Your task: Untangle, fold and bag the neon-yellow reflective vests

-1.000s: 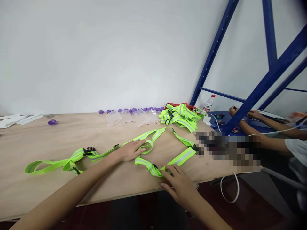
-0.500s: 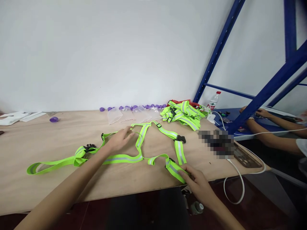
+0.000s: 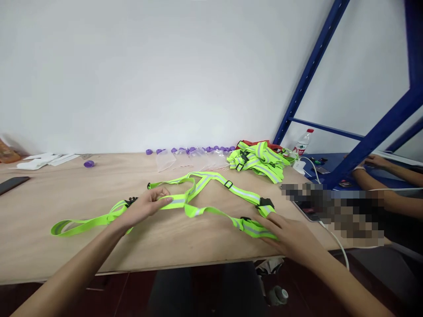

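A neon-green reflective harness (image 3: 243,193) with grey stripes and black buckles is spread over the wooden table. My left hand (image 3: 145,206) pinches one of its straps near the middle, thumb on top, and lifts it slightly off the wood. To the right, my right hand (image 3: 287,233) is closed around a folded end of the harness, close to a black buckle (image 3: 265,204). Its fingertips are partly hidden by the strap. Another loop (image 3: 59,229) of the harness lies out to the left, and a black clip (image 3: 131,201) shows behind my left wrist.
A heap of green reflective straps (image 3: 261,160) lies at the back, beside clear plastic bags (image 3: 198,159) and a row of purple rolls (image 3: 174,150). A blue metal frame (image 3: 350,158) rises at right; beyond it are another person's arms (image 3: 380,185). A white cable (image 3: 340,251) hangs over the edge.
My left hand has come down onto the middle strap and raised it. My right hand has shifted up and right with the strap end, bringing the right-hand straps together. The view has turned slightly left.
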A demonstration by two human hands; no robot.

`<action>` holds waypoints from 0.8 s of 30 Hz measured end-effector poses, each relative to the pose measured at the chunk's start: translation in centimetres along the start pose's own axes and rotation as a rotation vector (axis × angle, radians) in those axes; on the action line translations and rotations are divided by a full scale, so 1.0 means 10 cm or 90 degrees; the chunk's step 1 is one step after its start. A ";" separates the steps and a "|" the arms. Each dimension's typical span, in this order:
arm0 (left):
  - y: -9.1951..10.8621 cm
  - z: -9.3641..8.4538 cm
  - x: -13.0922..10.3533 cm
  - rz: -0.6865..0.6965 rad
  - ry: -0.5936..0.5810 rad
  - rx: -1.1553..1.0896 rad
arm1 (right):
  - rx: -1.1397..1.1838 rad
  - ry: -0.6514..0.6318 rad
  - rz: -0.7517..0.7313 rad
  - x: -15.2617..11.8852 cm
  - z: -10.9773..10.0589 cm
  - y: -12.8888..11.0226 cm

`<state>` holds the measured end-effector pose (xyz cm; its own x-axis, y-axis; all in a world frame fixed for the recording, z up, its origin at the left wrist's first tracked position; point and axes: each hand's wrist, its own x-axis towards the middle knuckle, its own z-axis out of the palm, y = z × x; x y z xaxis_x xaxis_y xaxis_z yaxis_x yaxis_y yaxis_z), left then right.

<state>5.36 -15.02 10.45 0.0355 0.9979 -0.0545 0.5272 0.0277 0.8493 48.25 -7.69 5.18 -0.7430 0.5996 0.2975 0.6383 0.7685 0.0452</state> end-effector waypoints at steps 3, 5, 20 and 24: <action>0.01 -0.15 -0.03 0.056 0.012 0.054 | 0.030 0.015 0.018 0.03 -0.11 0.08; -0.01 -0.19 -0.07 0.112 0.005 0.151 | 0.089 0.016 0.051 0.03 -0.16 0.11; -0.17 -0.49 -0.16 0.149 0.055 0.320 | 0.182 -0.066 0.171 -0.09 -0.37 0.23; -0.06 -0.64 -0.18 0.085 0.200 0.291 | 0.197 0.069 0.160 -0.05 -0.46 0.38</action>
<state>-0.46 -16.42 13.37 -0.0903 0.9625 0.2559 0.8519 -0.0584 0.5204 51.97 -6.07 9.63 -0.5351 0.7629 0.3628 0.6941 0.6419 -0.3259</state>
